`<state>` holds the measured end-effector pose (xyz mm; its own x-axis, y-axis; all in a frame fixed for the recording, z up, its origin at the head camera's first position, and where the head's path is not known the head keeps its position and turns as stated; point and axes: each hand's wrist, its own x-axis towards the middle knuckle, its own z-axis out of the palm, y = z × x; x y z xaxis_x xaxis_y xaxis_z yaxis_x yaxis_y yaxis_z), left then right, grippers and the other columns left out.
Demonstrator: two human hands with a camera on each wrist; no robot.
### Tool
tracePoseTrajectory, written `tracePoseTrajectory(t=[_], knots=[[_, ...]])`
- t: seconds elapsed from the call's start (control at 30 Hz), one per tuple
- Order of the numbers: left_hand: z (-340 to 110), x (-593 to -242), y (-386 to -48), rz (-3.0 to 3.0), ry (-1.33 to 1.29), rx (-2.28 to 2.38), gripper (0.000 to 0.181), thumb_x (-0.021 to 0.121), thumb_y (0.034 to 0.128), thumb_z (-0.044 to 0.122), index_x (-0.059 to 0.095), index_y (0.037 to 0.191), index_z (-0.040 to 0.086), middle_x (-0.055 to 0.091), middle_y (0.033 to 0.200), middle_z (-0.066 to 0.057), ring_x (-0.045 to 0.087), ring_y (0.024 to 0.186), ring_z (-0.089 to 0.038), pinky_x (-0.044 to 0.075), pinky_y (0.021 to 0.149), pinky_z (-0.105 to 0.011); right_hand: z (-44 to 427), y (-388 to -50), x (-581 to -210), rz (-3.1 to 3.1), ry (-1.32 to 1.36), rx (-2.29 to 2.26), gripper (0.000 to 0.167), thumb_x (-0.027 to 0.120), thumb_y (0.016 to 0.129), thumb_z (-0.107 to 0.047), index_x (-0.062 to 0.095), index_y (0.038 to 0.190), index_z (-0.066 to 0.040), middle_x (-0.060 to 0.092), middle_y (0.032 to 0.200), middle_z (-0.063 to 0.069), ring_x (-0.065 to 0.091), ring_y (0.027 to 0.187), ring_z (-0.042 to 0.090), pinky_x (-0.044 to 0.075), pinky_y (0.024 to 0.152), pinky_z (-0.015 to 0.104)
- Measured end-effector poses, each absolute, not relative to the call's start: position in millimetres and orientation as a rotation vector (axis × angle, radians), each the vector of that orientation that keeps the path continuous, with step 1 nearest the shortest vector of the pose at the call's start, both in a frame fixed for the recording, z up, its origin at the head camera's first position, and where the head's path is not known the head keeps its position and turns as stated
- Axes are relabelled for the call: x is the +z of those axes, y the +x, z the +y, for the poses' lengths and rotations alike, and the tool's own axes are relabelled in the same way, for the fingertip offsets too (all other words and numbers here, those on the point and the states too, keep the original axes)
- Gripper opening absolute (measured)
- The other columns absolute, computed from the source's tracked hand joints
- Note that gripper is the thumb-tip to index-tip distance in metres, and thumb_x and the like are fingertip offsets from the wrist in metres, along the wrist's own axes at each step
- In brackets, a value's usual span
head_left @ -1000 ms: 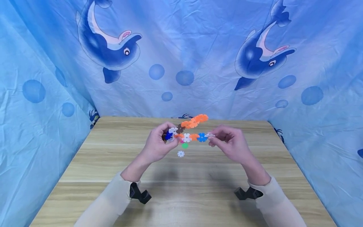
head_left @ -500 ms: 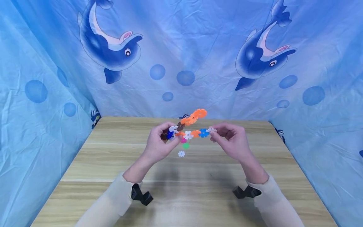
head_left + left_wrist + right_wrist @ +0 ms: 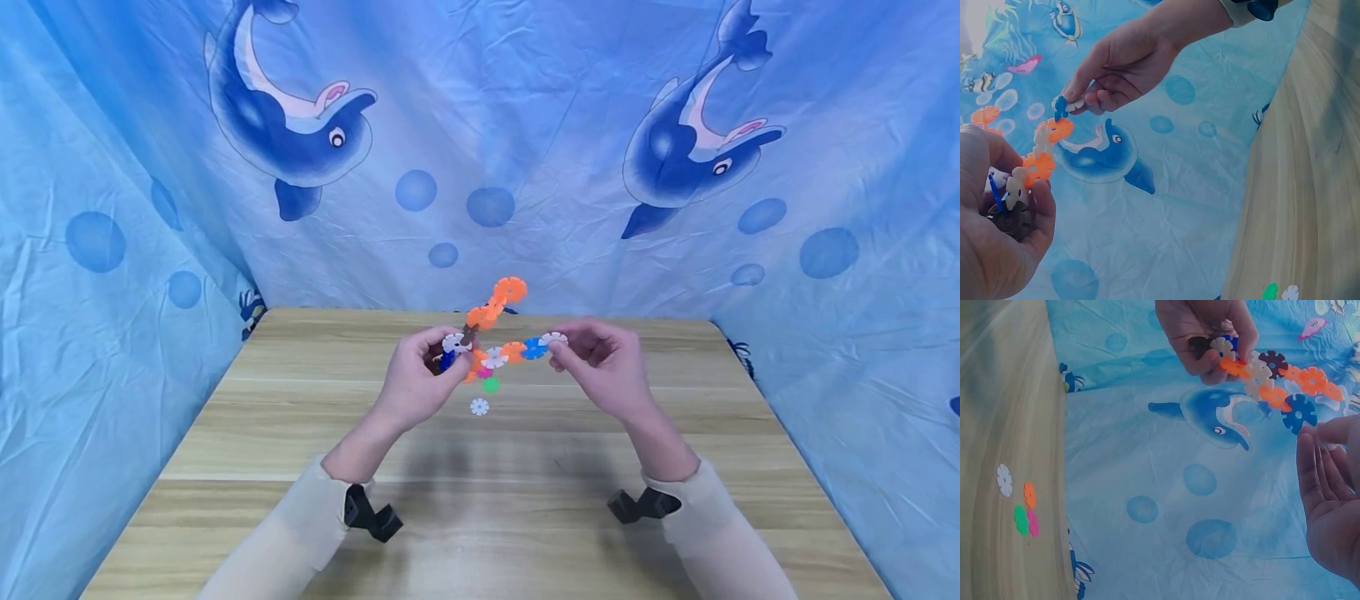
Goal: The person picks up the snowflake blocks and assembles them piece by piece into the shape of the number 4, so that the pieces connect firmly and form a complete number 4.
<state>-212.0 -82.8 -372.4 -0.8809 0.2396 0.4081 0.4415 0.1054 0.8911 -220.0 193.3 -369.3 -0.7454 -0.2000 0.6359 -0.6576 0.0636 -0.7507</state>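
Note:
Both hands hold up one linked chain of notched plastic snowflake discs above the table. My left hand (image 3: pixel 420 375) grips its left part, where white, dark blue (image 3: pixel 995 190) and brown (image 3: pixel 1013 220) discs sit partly hidden by the fingers. From there one row runs right through orange, white and orange discs to a blue disc (image 3: pixel 1299 414). At that row's end my right hand (image 3: pixel 603 367) pinches a white disc (image 3: pixel 553 339) between thumb and fingers. A second branch, a dark brown disc (image 3: pixel 1274 364) then orange discs (image 3: pixel 512 289), angles up and away.
Loose discs lie on the wooden table (image 3: pixel 480 517) below the hands: white (image 3: pixel 479 407), green (image 3: pixel 491 385), pink (image 3: pixel 1034 522) and orange (image 3: pixel 1030 495). A blue dolphin-printed curtain (image 3: pixel 487 125) stands behind the table and along both sides.
The orange branch has swung up and to the left. The row's right end rose, then shifted slightly left with the right hand. Both hands keep their hold.

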Motion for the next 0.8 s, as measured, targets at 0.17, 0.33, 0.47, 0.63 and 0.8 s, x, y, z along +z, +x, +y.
tracePoseTrajectory(t=[0.17,0.33,0.47,0.63,0.8], knots=[[-85.4,-370.0,-213.2,-2.218,-0.65,-1.87,0.015,0.067,0.097,0.005,0.078,0.108,0.003,0.066,0.085,-0.008,0.049,0.06,-0.013,0.042,0.05,-0.022,190.5,-229.3,-382.6,-2.088,0.895,1.82,0.027,0.074,0.09,0.012,0.068,0.117,0.014,0.077,0.091,-0.005,0.075,0.076,0.01,0.066,0.068,0.027],[-87.1,-367.9,-214.1,-2.219,-0.613,-1.883,0.015,0.068,0.0974,0.006,0.077,0.109,0.002,0.068,0.09,-0.009,0.053,0.064,-0.014,0.046,0.053,-0.023,176.4,-245.1,-412.2,-2.524,0.916,1.571,0.019,0.078,0.094,-0.005,0.078,0.114,-0.005,0.081,0.105,0.006,0.074,0.088,0.012,0.065,0.079,0.027],[-87.8,-367.4,-214.3,-2.208,-0.621,-1.892,0.015,0.068,0.0977,0.006,0.077,0.109,0.002,0.068,0.091,-0.009,0.054,0.066,-0.014,0.048,0.055,-0.023,155.8,-255.9,-441.9,-2.752,1.103,1.25,0.024,0.078,0.096,-0.01,0.077,0.12,-0.008,0.08,0.115,0.01,0.075,0.095,0.017,0.066,0.082,0.031],[-88.1,-365.9,-213.3,-2.216,-0.611,-1.896,0.016,0.068,0.0983,0.006,0.077,0.112,0.003,0.072,0.095,-0.011,0.054,0.066,-0.013,0.046,0.054,-0.022,133.7,-258.9,-471.6,-3.0,1.247,0.81,0.037,0.073,0.1,-0.014,0.07,0.136,-0.007,0.072,0.137,0.011,0.07,0.119,0.027,0.06,0.104,0.041],[-87.2,-364.0,-212.4,-2.245,-0.585,-1.881,0.018,0.071,0.0989,0.009,0.077,0.115,0.006,0.076,0.103,-0.014,0.056,0.068,-0.014,0.048,0.056,-0.022,125.4,-256.7,-486.4,-3.054,1.27,0.538,0.041,0.072,0.099,-0.014,0.068,0.139,-0.007,0.067,0.144,0.013,0.061,0.135,0.031,0.051,0.117,0.047]])
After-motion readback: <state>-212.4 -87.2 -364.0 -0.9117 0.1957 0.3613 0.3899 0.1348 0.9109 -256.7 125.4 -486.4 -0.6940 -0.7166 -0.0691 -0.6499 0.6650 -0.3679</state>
